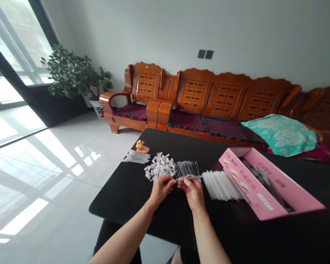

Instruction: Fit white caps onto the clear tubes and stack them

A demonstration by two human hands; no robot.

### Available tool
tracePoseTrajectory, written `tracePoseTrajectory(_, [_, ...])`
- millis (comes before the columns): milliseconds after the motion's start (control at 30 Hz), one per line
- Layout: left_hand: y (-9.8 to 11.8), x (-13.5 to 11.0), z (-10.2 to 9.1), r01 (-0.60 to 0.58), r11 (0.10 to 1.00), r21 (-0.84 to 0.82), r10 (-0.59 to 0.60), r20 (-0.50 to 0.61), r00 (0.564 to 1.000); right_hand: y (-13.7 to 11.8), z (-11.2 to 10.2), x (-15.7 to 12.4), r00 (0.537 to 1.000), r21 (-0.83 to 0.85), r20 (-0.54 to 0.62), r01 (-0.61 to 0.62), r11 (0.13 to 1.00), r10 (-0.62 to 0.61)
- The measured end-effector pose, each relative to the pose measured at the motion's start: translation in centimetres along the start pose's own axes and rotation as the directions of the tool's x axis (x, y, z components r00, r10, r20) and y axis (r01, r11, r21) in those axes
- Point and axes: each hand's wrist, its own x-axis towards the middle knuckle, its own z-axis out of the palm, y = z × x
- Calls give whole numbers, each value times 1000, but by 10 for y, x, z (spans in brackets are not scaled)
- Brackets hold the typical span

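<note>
Over the black table (118,200), my right hand (194,192) pinches a slim grey-white pen (193,178), which lies level and points right. My left hand (161,187) has its fingers closed at the pen's left end; what the fingertips cover there is hidden. Just beyond my hands are a heap of white pen caps (161,165) and a row of thin dark pen refills (187,168). To the right of my right hand lies a row of translucent white pen barrels (221,185). Several pens (137,157) lie side by side at the left.
An open pink box (253,190) with dark slim items inside stands on the right. A small orange duck figure (140,146) sits at the table's far left. Behind are a wooden sofa (225,91), a turquoise cloth (282,134) and a potted plant (77,77).
</note>
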Motion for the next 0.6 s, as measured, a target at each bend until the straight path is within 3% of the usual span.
tracePoseTrajectory(200, [-1,0,1,-45,999,-27,44,-33,998,-1,1,-1,1000,-7,-11,-8,1000,8])
tracePoseTrajectory(433, [-5,-2,-3,-58,996,69,63,-69,996,-1,3,-1,1000,-19,-26,-11,1000,11])
tracePoseTrajectory(600, [-5,-3,-2,-57,996,68,60,-42,997,0,1,-1,1000,-21,-8,0,1000,-1])
